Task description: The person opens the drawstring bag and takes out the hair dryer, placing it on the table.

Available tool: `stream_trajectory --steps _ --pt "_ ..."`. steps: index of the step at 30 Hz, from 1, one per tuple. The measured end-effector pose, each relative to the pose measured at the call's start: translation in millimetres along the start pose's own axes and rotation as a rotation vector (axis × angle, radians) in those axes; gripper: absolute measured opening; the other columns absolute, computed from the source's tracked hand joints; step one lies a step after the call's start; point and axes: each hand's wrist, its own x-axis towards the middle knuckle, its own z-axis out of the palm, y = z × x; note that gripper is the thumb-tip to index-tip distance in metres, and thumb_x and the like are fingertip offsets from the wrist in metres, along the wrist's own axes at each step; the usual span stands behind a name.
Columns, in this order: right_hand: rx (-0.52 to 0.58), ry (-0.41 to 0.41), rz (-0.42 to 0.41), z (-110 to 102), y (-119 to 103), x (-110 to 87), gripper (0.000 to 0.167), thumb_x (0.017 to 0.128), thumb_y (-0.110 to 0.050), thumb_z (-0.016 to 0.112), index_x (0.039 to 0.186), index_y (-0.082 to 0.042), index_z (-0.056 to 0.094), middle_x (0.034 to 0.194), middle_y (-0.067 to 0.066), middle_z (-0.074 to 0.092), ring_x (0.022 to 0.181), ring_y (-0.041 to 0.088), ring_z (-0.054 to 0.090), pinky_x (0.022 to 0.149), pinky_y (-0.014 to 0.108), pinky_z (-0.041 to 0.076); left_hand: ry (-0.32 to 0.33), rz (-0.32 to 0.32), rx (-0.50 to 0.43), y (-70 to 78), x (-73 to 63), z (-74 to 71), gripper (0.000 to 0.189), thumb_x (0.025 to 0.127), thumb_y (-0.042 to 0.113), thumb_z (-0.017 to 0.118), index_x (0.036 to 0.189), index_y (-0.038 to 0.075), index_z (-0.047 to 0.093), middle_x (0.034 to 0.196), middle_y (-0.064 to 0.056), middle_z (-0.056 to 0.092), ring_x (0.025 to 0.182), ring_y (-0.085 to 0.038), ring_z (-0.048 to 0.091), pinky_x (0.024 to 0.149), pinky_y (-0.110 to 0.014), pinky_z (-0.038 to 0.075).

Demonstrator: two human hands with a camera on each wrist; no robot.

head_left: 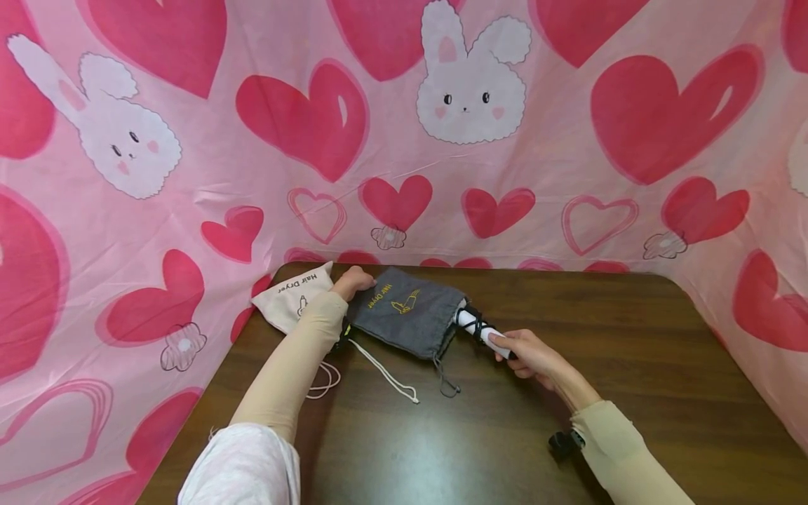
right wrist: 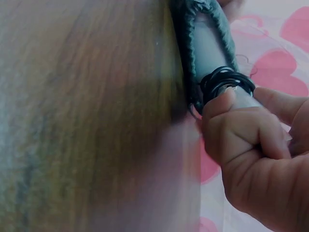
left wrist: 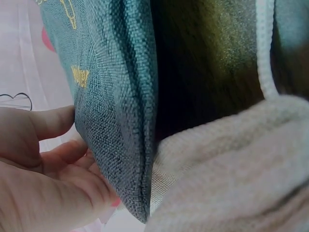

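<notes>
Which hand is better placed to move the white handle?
Likely the right hand: it holds the handle protruding from the grey bag, while the left hand holds the bag's opposite end.

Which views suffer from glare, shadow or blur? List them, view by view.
Head: pale glare on the near part of the table, bag lettering still legible; left wrist: cream bag blurred in the foreground, deep shadow beside the grey bag; right wrist: table grain soft, a pale haze low across it, cause unclear.
</notes>
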Motion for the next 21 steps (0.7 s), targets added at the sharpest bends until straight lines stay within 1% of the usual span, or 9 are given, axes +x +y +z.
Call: stream_trajectory --steps 7,10,16,21 --pt "0.051 -0.022 0.034 -0.1 -1.7 -1.8 0.052 0.111 -0.034 0.056 0.123 0.016 0.057 0.079 0.005 0.06 0.051 0.003 0.028 0.046 0.017 0.025 0.006 0.007 0.0 -0.4 -3.0 0.5 0.059 0.102 0.02 0.062 0.149 -0.012 0.045 0.151 -0.026 0.049 0.136 -0.038 0.049 0.113 -0.045 0.042" --pt "0.042 -0.029 0.044 -0.8 -1.0 -2.4 0.053 0.111 -0.036 0.055 0.124 0.015 0.056 0.079 0.005 0.059 0.052 0.004 0.029 0.046 0.017 0.026 0.005 0.014 -0.004 -0.6 -5.2 1.0 0.06 0.102 0.02 0.061 0.15 -0.012 0.044 0.152 -0.027 0.048 0.137 -0.038 0.048 0.113 -0.044 0.042" --pt "-0.007 -0.039 0.04 -1.4 1.0 -2.8 0.055 0.111 -0.041 0.052 0.126 0.012 0.056 0.077 0.003 0.056 0.05 0.006 0.029 0.045 0.018 0.025 0.029 0.04 -0.031 -1.9 -8.9 1.1 0.061 0.102 0.021 0.06 0.152 -0.011 0.043 0.154 -0.028 0.044 0.141 -0.042 0.043 0.115 -0.046 0.04" --pt "-0.007 -0.027 0.022 -0.9 2.5 -3.4 0.053 0.112 -0.04 0.052 0.126 0.01 0.054 0.077 0.002 0.054 0.051 0.006 0.029 0.045 0.018 0.026 0.056 0.034 -0.043 -3.0 -9.9 1.6 0.059 0.102 0.02 0.061 0.149 -0.011 0.046 0.153 -0.028 0.045 0.141 -0.041 0.043 0.114 -0.046 0.041"
